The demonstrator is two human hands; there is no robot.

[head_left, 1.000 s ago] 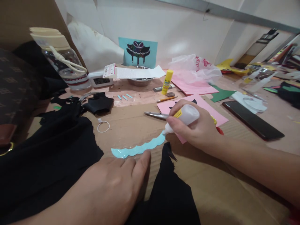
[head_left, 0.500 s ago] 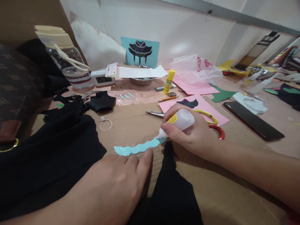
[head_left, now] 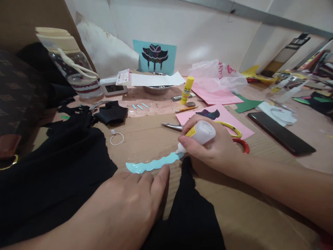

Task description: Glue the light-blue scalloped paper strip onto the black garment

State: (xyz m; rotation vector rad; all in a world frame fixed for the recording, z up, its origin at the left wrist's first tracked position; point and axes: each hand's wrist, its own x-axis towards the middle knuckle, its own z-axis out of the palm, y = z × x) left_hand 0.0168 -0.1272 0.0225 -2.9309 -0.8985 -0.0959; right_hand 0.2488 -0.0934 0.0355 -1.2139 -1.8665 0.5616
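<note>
A wavy-edged light blue paper strip (head_left: 156, 163) lies on the cardboard, with wet, shiny glue on its left end. My right hand (head_left: 208, 142) is wrapped round a white glue bottle (head_left: 203, 132) with a yellow label, tilted so its nozzle meets the strip's right end. Flat beside the strip's lower edge rests my left hand (head_left: 140, 194), holding nothing, its index fingertip at the paper. Black cloth (head_left: 192, 205) lies between my hands, and a larger black cloth (head_left: 65, 173) spreads to the left. Scissors (head_left: 171, 126) with yellow and red handles are partly hidden behind my right hand.
A glue stick (head_left: 187, 91), a pencil (head_left: 186, 109) and pink paper (head_left: 239, 128) lie beyond the scissors. At the right is a black phone (head_left: 282, 133). Back left stand a water bottle (head_left: 75, 73) and a digital clock (head_left: 113, 86). A white bottle cap with ring (head_left: 116, 139) is on the cardboard.
The glue nozzle has shifted very slightly to the right along the strip's end. Both hands otherwise stay in nearly the same place.
</note>
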